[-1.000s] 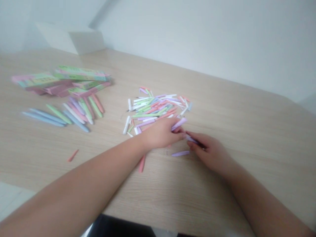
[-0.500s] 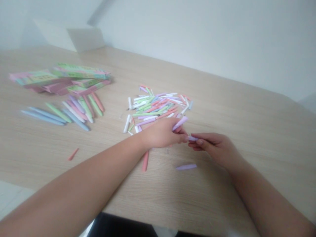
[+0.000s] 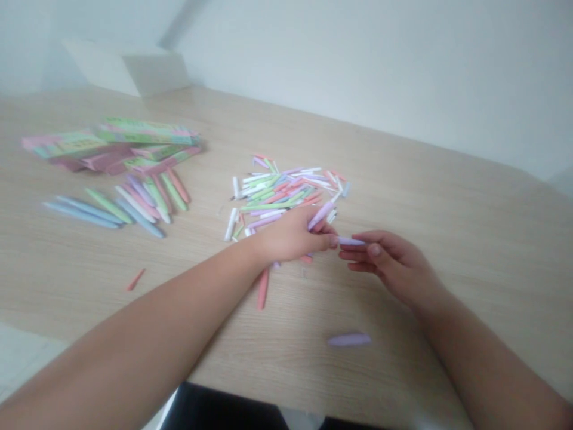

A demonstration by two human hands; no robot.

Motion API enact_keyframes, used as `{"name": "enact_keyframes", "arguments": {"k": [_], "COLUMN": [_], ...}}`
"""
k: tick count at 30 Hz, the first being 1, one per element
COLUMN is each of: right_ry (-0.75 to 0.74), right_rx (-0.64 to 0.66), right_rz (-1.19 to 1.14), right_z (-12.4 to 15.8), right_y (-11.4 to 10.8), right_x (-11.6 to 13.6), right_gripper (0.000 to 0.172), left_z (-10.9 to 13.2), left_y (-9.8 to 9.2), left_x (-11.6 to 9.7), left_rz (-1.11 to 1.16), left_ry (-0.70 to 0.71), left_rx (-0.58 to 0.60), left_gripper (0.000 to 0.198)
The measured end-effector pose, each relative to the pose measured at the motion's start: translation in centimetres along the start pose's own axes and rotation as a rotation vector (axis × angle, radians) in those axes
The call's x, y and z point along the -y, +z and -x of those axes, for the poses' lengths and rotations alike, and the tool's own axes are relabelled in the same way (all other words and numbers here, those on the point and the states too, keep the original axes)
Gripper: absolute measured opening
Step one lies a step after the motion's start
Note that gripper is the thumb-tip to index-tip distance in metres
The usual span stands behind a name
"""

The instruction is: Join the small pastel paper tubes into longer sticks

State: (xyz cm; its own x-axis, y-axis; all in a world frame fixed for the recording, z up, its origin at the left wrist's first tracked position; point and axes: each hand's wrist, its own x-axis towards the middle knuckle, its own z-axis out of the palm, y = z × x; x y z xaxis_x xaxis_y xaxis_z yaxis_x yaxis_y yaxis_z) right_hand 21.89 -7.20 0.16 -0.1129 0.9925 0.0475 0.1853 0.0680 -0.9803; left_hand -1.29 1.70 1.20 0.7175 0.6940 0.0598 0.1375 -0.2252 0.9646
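Note:
My left hand (image 3: 293, 240) is closed, with a lilac pen barrel (image 3: 321, 214) slanting up out of it between thumb and forefinger. A slim lilac pen part (image 3: 351, 241) bridges the two hands. One end is at my left thumb tip, and the other is pinched between thumb and forefinger of my right hand (image 3: 394, 263). The lower fingers of that hand are loosely stretched. Nearer the table's front edge lies a slightly blurred lilac pen piece (image 3: 349, 340). Beyond my left hand spreads a pile of pen parts (image 3: 277, 194) in green, white, coral and lilac, partly covered by the hand.
Several whole-looking pens (image 3: 143, 200) lie in a loose group at the left. Behind them are stacked pastel boxes (image 3: 147, 131). A white folded card or box (image 3: 156, 71) stands at the back. Coral pieces (image 3: 263, 289) lie by my left forearm on the wooden table (image 3: 470, 197).
The loose lilac piece on the table has shifted toward the front edge. The barrel in my left hand has tilted, and more of the slim lilac part shows between my hands.

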Motion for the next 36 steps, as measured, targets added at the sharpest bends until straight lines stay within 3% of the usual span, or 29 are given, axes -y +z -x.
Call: {"name": "enact_keyframes", "arguments": {"k": [3,6,8,10,12,15,19,22,24,26,28,32,36], "right_ry": [-0.007,-0.074,-0.171,-0.326,-0.313,-0.262,-0.288,-0.279,-0.319,-0.401,-0.426,-0.276,-0.071], "right_rx": [-0.06,-0.171,-0.042,0.175,0.217,0.237,0.25,0.239,0.352,0.507,0.552,0.314,0.04], "right_rz": [0.241,0.824,1.085,1.199,1.287,1.319,1.262,1.218,1.188,1.163,1.143,1.11,1.176], "right_z": [1.2,5.8,9.6,12.4,13.4,12.3,9.8,8.8,8.7,8.8,8.7,6.4,0.7], "right_y": [-0.2,1.5,3.5,5.5,6.8,6.9,5.4,4.5,4.1,3.6,2.5,-1.4,-4.5], "right_x": [1.2,2.5,2.5,1.6,0.3,-0.7,-0.2,0.6,1.1,1.3,0.9,-1.1,-2.6], "right_gripper": [0.045,0.065,0.085,0.087,0.083,0.076,0.067,0.039,0.025,0.021,0.018,0.018,0.03], "left_z": [-0.1,-0.3,-0.4,-0.4,-0.5,-0.5,-0.6,-0.7,-0.7,-0.7,-0.8,-0.8,-0.8], "left_y": [-0.3,-0.6,-0.8,-0.8,-0.7,-0.9,-1.3,-1.4,-1.5,-1.5,-1.5,-1.6,-1.5], "left_x": [0.2,0.3,0.2,0.2,0.3,0.5,0.8,0.8,0.8,0.9,0.9,0.8,0.7], "left_rz": [0.03,-0.002,-0.028,-0.022,-0.024,-0.065,-0.096,-0.077,-0.05,-0.053,-0.074,-0.079,-0.077], "left_ry": [-0.014,-0.028,-0.03,-0.036,-0.031,0.003,0.031,0.04,0.036,0.043,0.052,0.055,0.02], "left_rx": [0.009,-0.016,-0.032,-0.037,-0.033,-0.044,-0.097,-0.1,-0.092,-0.099,-0.112,-0.132,-0.155], "left_gripper": [0.022,0.02,0.019,0.019,0.019,0.019,0.021,0.021,0.021,0.02,0.02,0.019,0.018]}}
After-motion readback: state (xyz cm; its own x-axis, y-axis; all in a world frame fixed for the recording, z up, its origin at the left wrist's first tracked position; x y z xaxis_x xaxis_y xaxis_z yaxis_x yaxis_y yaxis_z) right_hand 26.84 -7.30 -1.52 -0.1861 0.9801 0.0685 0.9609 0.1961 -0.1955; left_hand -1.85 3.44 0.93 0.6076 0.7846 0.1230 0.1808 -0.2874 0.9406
